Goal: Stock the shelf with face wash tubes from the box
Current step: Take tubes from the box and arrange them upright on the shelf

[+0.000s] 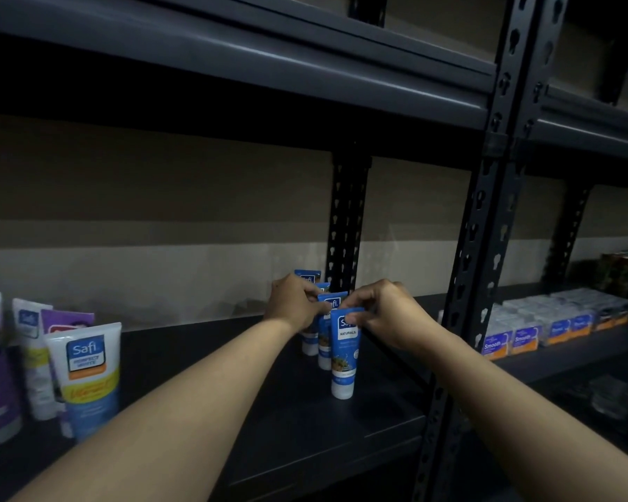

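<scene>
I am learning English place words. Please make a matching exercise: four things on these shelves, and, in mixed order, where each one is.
1. front blue tube
2. second blue tube
3. white tube with yellow band
4. small boxes

A. right bay
B. pinched by right hand
C. left side of shelf
D. held by left hand

Pairs: 1-B, 2-D, 3-C, 4-A

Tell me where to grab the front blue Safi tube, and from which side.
Pinch the flat crimped top of the front blue tube from above and the right, as the right hand does: it stands on its cap, with other blue tubes close behind.
</scene>
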